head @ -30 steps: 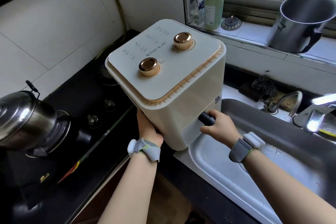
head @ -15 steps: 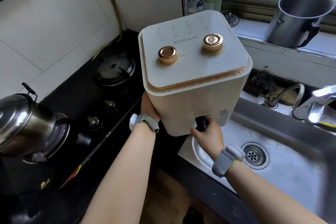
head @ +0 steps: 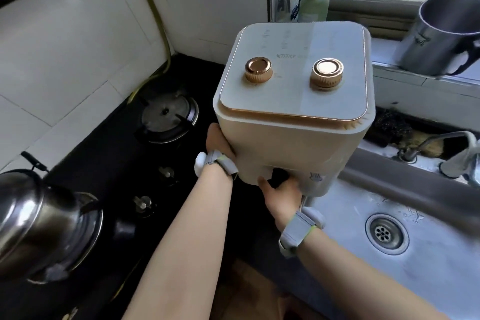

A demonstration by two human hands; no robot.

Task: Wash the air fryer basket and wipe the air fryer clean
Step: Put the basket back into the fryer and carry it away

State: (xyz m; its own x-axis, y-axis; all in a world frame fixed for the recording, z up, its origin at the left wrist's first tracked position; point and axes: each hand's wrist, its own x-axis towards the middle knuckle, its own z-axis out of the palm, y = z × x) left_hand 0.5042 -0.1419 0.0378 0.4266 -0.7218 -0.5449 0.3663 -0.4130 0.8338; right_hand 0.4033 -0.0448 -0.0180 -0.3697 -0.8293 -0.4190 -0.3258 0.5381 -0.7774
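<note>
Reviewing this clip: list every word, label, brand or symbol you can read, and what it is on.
"XTANKE" (uncertain, blurred): top panel of the air fryer.
Faint rows of markings above it: too pale to read.
Small dark symbol low on the fryer's front: unreadable.
Label on the green pump bottle: too blurred.

Home kitchen: gas hob (head: 166,114), sink (head: 441,254)

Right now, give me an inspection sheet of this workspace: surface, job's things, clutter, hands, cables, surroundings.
Surface: black hob beside steel sink, wet.
Job's things: air fryer at the sink's edge, basket handle dark.
Clutter: kettle, steel pot, soap bottle, scourers.
Hands: left hand supports the fryer's side; right hand grips the handle.
Cables: yellow hose on wall.
Surroundings: tiled wall, window, tap.
</note>
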